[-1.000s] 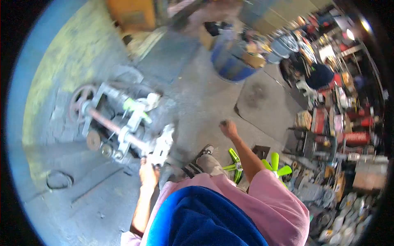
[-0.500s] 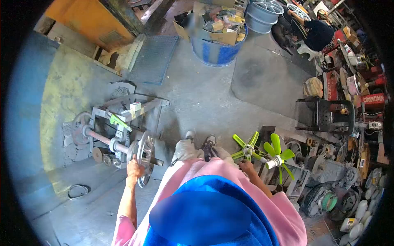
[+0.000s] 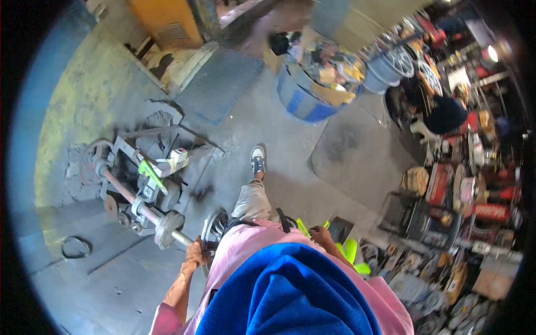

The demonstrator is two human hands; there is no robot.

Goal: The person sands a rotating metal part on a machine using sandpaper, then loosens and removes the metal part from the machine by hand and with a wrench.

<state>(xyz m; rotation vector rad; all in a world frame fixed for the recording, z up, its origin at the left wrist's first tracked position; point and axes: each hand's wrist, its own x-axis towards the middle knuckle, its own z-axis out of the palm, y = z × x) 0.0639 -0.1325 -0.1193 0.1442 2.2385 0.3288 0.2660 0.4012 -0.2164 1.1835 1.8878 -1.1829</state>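
Note:
My left hand [image 3: 196, 254] is closed on the rim of a spoked metal wheel [image 3: 214, 224], which is partly hidden by my pink shirt. The wheel stands beside the end of a long shaft [image 3: 148, 213] that carries a thick round disc [image 3: 168, 229]. My right hand [image 3: 320, 235] is bent closed around a bright green fan [image 3: 302, 226] at my right side, mostly covered by my arm and shirt. More green blades [image 3: 350, 250] show beyond my wrist.
A metal frame [image 3: 167, 132] supports the shaft at left. Ahead stand a blue drum [image 3: 298, 100] full of scrap and silver wheel rims [image 3: 385, 71]. Machine parts crowd the right side [image 3: 424, 279]. A person in dark clothing [image 3: 445, 115] is at upper right.
My left hand has drawn the wheel off the shaft end towards my body. My right hand has come inward with the green fan. One foot has stepped forward, and the view has turned.

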